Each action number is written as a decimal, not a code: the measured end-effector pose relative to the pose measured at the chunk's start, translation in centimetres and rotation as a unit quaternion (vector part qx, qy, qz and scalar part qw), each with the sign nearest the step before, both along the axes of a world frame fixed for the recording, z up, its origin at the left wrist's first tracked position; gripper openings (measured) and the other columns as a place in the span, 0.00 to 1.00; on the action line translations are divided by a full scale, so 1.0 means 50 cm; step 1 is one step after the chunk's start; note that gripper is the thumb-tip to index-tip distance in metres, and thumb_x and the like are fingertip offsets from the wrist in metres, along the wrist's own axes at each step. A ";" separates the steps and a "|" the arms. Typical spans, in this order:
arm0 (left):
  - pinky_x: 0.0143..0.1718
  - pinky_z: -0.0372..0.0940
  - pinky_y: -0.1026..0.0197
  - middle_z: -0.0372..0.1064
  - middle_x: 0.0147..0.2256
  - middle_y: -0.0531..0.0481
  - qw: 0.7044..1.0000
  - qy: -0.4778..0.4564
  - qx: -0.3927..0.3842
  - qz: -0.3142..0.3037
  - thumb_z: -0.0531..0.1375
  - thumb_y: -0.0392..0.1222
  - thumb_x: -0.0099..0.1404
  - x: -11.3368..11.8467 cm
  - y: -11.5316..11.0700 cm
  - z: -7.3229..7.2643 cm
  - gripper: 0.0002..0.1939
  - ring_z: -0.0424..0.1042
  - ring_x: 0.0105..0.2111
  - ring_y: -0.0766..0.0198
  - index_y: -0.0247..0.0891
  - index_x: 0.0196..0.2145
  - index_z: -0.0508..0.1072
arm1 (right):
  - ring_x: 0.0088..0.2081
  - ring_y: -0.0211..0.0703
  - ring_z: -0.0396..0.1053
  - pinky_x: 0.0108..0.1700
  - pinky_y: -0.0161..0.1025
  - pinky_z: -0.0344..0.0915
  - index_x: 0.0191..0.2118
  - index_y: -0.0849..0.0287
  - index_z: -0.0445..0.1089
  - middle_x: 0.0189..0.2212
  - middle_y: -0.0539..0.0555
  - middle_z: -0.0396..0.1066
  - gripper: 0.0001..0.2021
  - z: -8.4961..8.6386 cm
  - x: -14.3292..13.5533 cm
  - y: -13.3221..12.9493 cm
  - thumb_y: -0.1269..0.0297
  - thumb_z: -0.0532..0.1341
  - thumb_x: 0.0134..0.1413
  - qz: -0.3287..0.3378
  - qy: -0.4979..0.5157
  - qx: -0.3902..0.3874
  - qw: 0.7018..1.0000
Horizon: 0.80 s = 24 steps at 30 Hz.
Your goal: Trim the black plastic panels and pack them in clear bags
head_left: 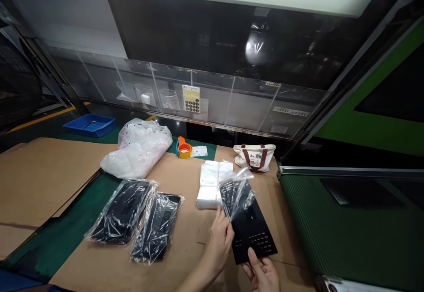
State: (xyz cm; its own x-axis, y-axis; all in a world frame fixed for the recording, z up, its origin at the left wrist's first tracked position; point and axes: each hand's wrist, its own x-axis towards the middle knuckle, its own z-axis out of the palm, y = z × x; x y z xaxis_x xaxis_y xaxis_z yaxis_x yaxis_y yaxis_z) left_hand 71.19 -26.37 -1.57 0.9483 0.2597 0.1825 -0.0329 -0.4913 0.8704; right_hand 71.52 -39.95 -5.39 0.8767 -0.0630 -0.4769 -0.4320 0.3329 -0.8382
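Note:
A flat black panel (253,230) with rows of small slots is tilted in front of me, its upper part inside a clear plastic bag (236,195). My right hand (261,274) grips the panel's lower end, thumb on top. At the panel's left edge, my left hand (220,234) is closed by the bag's opening and pinches the bag; its fingertips are partly hidden. Just behind lies a banded stack of clear bags (208,190). To the left, two batches of black panels in clear wrap rest on cardboard: a larger one (122,210) and a smaller one (159,225).
A white plastic sack (139,146), an orange tape dispenser (183,148) and a canvas tote (256,157) stand along the back. A blue tray (90,125) sits far left. On the right runs a green conveyor belt (344,243) carrying a dark panel (361,192).

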 end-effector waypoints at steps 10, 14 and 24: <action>0.28 0.58 0.58 0.64 0.24 0.48 0.941 -0.023 0.338 0.005 0.49 0.31 0.58 0.000 -0.031 -0.007 0.09 0.63 0.25 0.60 0.36 0.24 0.64 | 0.23 0.49 0.68 0.27 0.38 0.61 0.30 0.58 0.73 0.20 0.56 0.72 0.19 0.009 0.002 -0.020 0.46 0.61 0.39 0.148 -0.217 -0.325 0.909; 0.22 0.53 0.63 0.63 0.22 0.51 0.931 -0.125 0.300 -0.164 0.51 0.31 0.53 -0.013 -0.041 -0.002 0.05 0.60 0.21 0.65 0.37 0.22 0.62 | 0.21 0.44 0.66 0.24 0.35 0.61 0.22 0.61 0.69 0.15 0.52 0.68 0.21 0.025 0.025 -0.019 0.44 0.61 0.38 0.060 -0.135 -0.219 0.964; 0.32 0.62 0.60 0.66 0.30 0.43 0.965 -0.158 0.105 -0.182 0.50 0.33 0.54 -0.046 -0.042 -0.029 0.06 0.64 0.31 0.61 0.36 0.23 0.65 | 0.49 0.51 0.65 0.51 0.44 0.61 0.48 0.52 0.68 0.47 0.52 0.69 0.16 0.034 0.039 -0.017 0.64 0.54 0.53 0.222 -0.327 -0.353 0.848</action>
